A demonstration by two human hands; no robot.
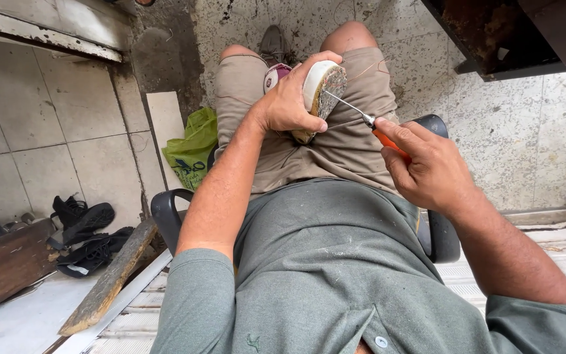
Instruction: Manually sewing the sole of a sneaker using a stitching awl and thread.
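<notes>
My left hand (289, 101) grips a shoe (322, 85) with a thick white sole, held on edge over my lap, the worn sole facing right. My right hand (427, 167) holds an awl (368, 121) with an orange handle and a thin metal shaft; its tip touches the edge of the sole. A thin thread runs from the shoe across my beige shorts. Part of the shoe's upper, white with a dark red trim, shows behind my left hand.
I sit in a black armchair (165, 213). A green plastic bag (194, 147) lies on the floor to my left. Black sandals (83, 233) and wooden planks (109, 278) lie lower left. A dark rusty cabinet (506, 33) stands upper right.
</notes>
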